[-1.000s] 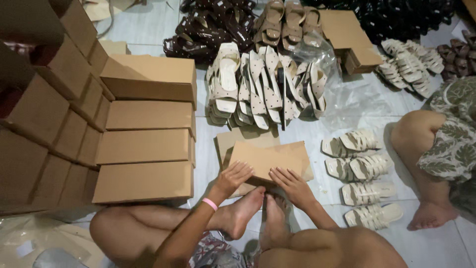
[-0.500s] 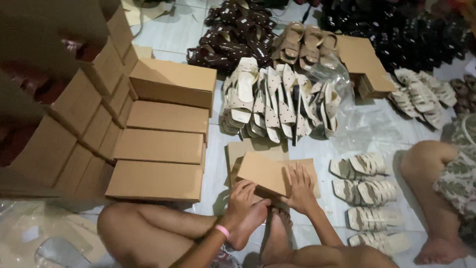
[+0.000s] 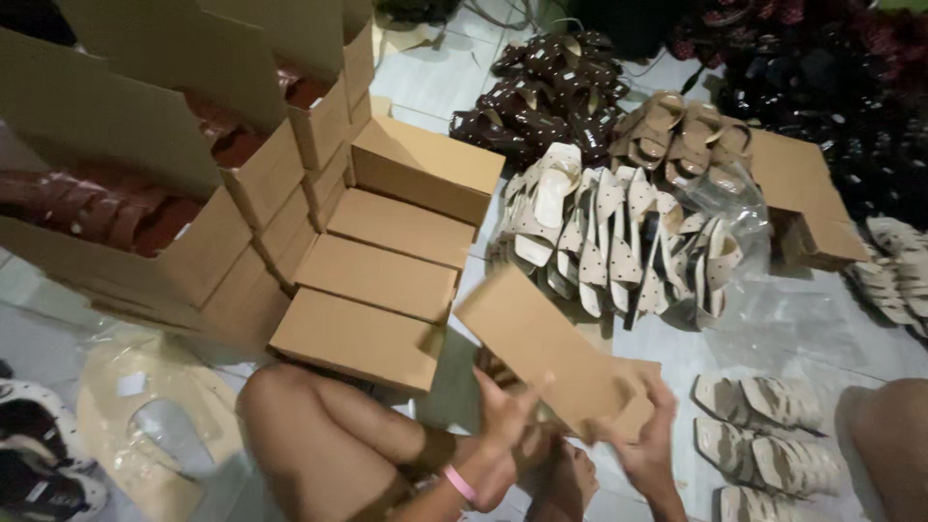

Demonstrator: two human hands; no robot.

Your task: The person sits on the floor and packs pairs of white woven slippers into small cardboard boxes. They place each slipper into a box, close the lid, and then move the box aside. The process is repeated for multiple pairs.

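1. Your left hand (image 3: 503, 425) grips the near end of the flat cardboard box (image 3: 551, 358), fingers curled under and thumb on top; it sits lifted and tilted above your knees.
2. Your right hand (image 3: 648, 435) clasps the box's right end, fingers wrapped round the edge.
3. Keep both thumbs on the top panel and hold the box level, so that its flaps stay square.
4. To your left, a row of closed shoe boxes (image 3: 382, 280) lies stepped on the floor, just beside your left knee (image 3: 280, 396).
5. Straight ahead, the heap of cream sandals (image 3: 609, 232) stands close behind the box.
6. Pairs of woven sandals (image 3: 764, 435) lie near your right hand, and clear plastic wrap (image 3: 793, 329) covers the tiles beyond.
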